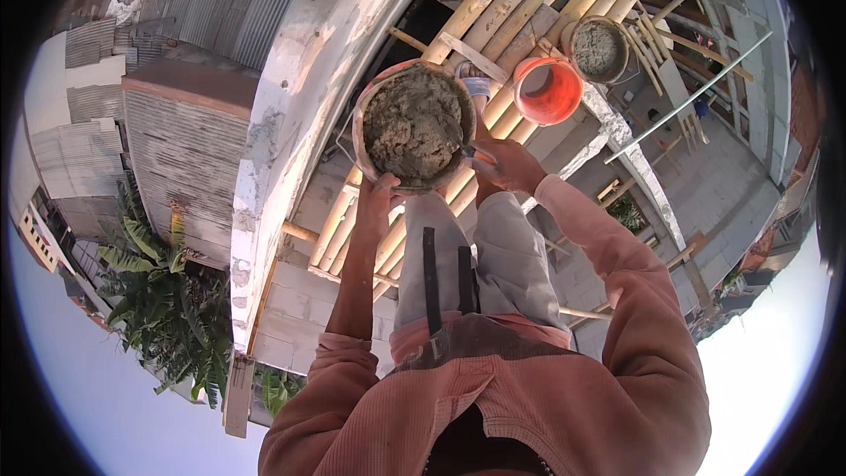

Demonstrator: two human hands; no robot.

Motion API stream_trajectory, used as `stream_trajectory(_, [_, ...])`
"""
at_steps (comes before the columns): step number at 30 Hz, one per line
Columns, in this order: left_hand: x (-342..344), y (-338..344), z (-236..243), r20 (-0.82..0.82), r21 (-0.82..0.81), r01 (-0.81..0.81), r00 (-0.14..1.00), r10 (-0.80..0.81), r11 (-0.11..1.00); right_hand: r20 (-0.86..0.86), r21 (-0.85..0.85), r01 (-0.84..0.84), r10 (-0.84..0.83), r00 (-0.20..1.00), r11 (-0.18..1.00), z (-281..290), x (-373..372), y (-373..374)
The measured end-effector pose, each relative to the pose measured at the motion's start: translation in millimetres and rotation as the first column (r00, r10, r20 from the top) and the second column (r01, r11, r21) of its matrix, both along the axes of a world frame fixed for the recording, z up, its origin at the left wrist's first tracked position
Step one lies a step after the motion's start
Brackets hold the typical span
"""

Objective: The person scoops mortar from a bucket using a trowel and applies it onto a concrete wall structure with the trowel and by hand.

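A round bucket (360,128) heaped with wet grey mortar (414,123) is held up in front of my legs. My left hand (381,197) grips its near rim, fingers closed around the edge. At the bucket's right side, my right hand (513,166) is closed on the orange handle of what looks like a trowel (481,155). The trowel's blade is mostly hidden at the mortar's edge. Just beyond my right hand stands a red-orange bucket (547,91) with pale residue inside. Next to it is another bucket (597,49) filled with grey mortar.
I am above a platform of bamboo poles (493,13). A rough concrete beam (291,106) runs along the left, with corrugated roofs (189,137) and banana plants (163,291) beyond it. A long thin pole (692,97) slants at right above a block wall (731,185).
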State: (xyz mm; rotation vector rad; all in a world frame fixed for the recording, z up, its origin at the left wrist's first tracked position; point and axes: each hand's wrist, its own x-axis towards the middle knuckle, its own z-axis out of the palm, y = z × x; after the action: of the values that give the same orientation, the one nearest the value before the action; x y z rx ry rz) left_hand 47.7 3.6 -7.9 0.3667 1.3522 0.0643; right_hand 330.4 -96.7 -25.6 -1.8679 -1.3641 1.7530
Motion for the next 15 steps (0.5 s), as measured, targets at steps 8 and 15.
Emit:
stream_trajectory(8, [-25,-19,65,0.006,0.009,-0.199,0.980,0.199,0.980,0.082,0.036,-0.049,0.046,0.996,0.998,112,-9,15])
stream_trajectory(15, [-34,-16,97,0.077,0.074,-0.284,0.957,0.278,0.956,-0.049,-0.035,0.084,-0.086,0.995,0.996,170,-28,20])
